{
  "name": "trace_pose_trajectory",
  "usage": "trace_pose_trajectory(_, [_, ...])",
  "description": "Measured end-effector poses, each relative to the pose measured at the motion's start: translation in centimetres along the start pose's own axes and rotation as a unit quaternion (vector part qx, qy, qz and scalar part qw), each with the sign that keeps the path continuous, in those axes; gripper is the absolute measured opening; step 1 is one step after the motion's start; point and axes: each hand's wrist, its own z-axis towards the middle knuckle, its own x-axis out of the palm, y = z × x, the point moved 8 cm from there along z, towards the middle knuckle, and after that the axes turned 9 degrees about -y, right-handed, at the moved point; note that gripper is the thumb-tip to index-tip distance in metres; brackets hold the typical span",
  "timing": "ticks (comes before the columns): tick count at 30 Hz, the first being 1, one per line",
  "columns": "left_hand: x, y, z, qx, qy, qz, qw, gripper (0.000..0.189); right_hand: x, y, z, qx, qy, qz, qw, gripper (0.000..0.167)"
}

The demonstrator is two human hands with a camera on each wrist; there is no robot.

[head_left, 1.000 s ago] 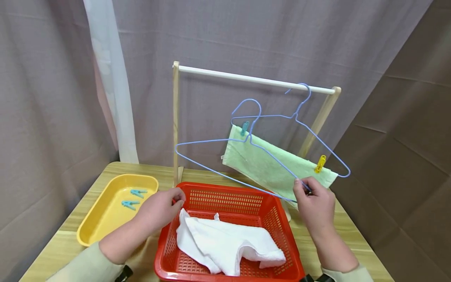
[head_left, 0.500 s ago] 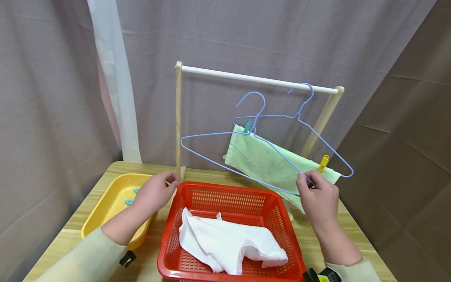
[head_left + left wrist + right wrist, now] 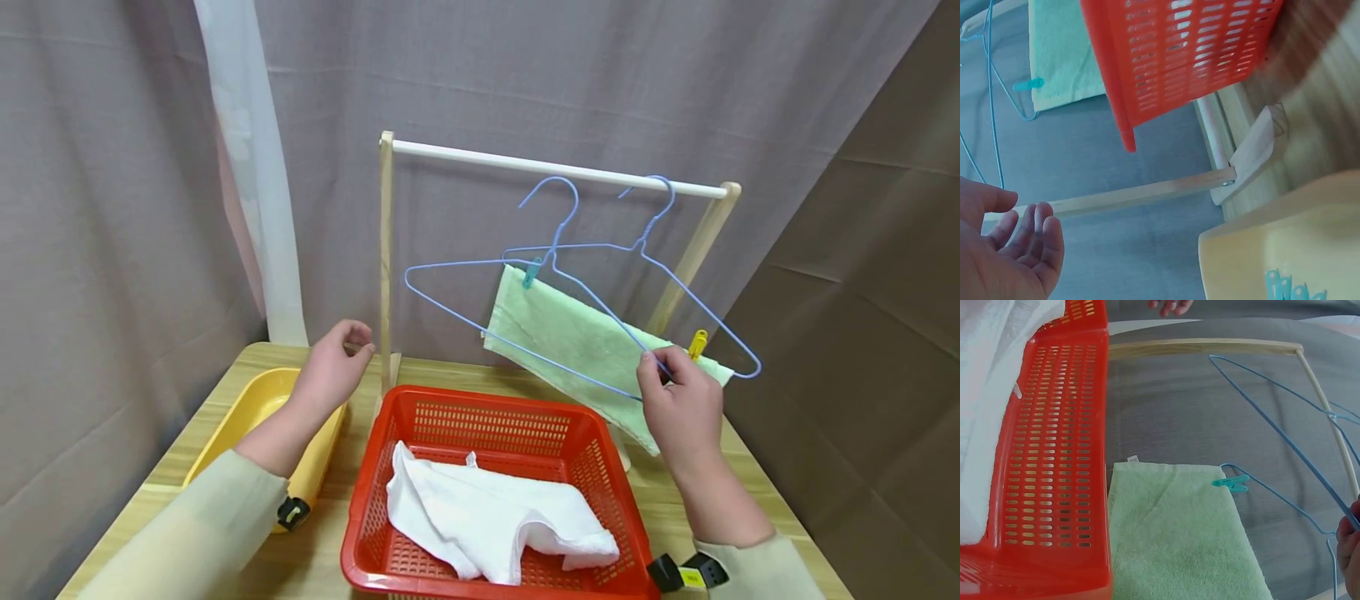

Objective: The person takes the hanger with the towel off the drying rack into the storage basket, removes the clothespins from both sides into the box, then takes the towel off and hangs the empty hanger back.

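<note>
My right hand [image 3: 682,400] grips a blue wire hanger [image 3: 556,242] by its lower right corner, holding it up in front of the rack. The hanger's hook stands just below the white rail [image 3: 480,157] in the head view. A second blue hanger [image 3: 642,237] hangs from that rail, with a green towel [image 3: 577,333] clipped to it by a teal clothespin [image 3: 532,272] and a yellow clothespin [image 3: 698,344]. Beside the rack's left post, my left hand [image 3: 330,367] is raised with loosely bent fingers and holds nothing.
A red basket [image 3: 487,397] holding a white towel [image 3: 502,508] stands in front of the rack. Left of it is a yellow tray [image 3: 251,417], partly hidden by my left arm. Several teal clothespins [image 3: 1284,286] lie in the tray in the left wrist view.
The held hanger has risen and shifted right, its hook nearing the rail. My left hand has moved from the basket's left rim up and leftward, beside the rack post.
</note>
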Motion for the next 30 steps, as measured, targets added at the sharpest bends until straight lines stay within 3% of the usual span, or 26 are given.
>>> trace_pose_trajectory(11, [1.0,0.1,2.2,-0.011,-0.014,-0.033,0.9993,0.05,1.3,-0.6,0.5,0.025,0.025,0.007,0.9994,0.022])
trace_pose_trajectory(23, [1.5,-0.3,3.8,0.011,-0.072,-0.076,0.9944,0.055,2.6,-0.4,1.1,0.037,0.025,0.048,0.9978,0.021])
trace_pose_trajectory(30, [2.5,-0.3,4.1,-0.005,-0.062,-0.083,0.9946,0.062,3.2,0.0,1.5,0.024,0.012,0.058,0.9979,0.021])
